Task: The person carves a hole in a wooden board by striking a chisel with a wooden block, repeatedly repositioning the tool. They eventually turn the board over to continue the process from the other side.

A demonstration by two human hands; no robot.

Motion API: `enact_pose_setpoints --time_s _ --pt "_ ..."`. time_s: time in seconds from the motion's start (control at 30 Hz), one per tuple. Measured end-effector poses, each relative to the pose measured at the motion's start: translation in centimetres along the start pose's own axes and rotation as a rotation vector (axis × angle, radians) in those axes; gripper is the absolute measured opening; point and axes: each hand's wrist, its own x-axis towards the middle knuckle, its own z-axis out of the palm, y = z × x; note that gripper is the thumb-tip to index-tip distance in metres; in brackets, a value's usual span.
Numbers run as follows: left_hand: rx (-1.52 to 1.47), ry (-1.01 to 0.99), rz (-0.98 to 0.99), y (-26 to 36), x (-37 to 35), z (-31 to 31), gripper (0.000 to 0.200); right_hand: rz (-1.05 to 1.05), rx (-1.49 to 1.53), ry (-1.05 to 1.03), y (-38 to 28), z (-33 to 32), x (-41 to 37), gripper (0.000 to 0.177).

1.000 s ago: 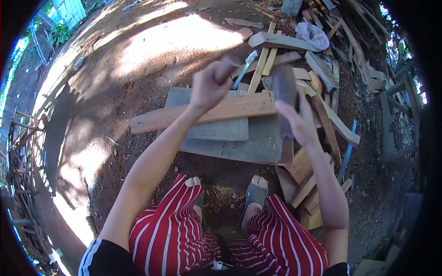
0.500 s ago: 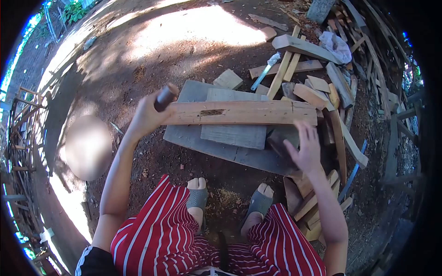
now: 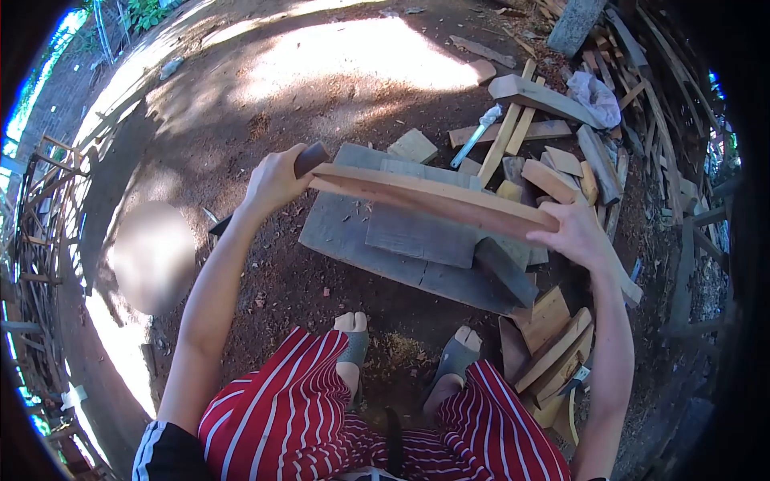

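My left hand [image 3: 273,183] is closed around a brown wooden handle [image 3: 311,160]. A dark, blade-like piece [image 3: 220,226] shows on the other side of my left wrist; the part between is hidden. Against the fingers of that hand rests the left end of a long wooden plank [image 3: 433,196]. My right hand [image 3: 579,234] grips the plank's right end. The plank is tilted, with its narrow edge upward. Below it lie a flat grey board [image 3: 420,234] and a larger grey board [image 3: 337,228] on the ground. A dark wood block [image 3: 504,272] leans at their right end.
Wood offcuts [image 3: 553,353] are heaped by my right foot, and more pieces lie at the right. A long tool with a pale blue handle [image 3: 473,143] and a whitish plastic bag [image 3: 595,98] lie among them. A blurred pale oval [image 3: 152,256] is at the left.
My right hand has closed on the plank's right end, where it was open before. The plank has turned from its broad face to its edge, its right end now lower and nearer me.
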Motion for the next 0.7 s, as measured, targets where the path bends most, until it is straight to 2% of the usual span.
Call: enact_pose_setpoints --time_s 0.03,0.07,0.13,0.23,0.33,0.57,0.67,0.7 --pt "0.021 -0.078 -0.008 0.4 0.4 -0.7 0.040 -0.001 -0.007 0.005 0.3 0.0 -0.2 0.034" --pt "0.017 -0.072 -0.007 0.4 0.4 -0.4 0.040 0.005 0.003 -0.018 0.8 0.6 -0.4 0.035" --pt "-0.004 0.039 0.101 0.3 0.5 0.6 0.042 0.076 0.019 -0.052 1.6 2.4 0.1 0.043" --pt "-0.176 0.167 0.075 1.1 -0.3 1.0 0.042 0.121 0.130 0.074 2.2 5.5 -0.3 0.047" --pt "-0.338 0.232 0.038 -0.4 -0.5 2.4 0.041 0.178 -0.024 0.089 0.5 6.5 -0.9 0.054" --pt "-0.532 0.233 0.032 1.0 -1.9 0.2 0.030 0.116 -0.050 0.179 0.7 8.3 -1.8 0.050" --pt "-0.594 0.220 -0.028 2.2 -2.3 -1.9 0.029 0.023 -0.170 0.248 2.3 8.2 -1.5 0.046" --pt "-0.747 0.195 -0.037 3.1 -2.5 -2.9 0.029 -0.030 -0.225 0.264 3.6 7.8 -1.0 0.045"
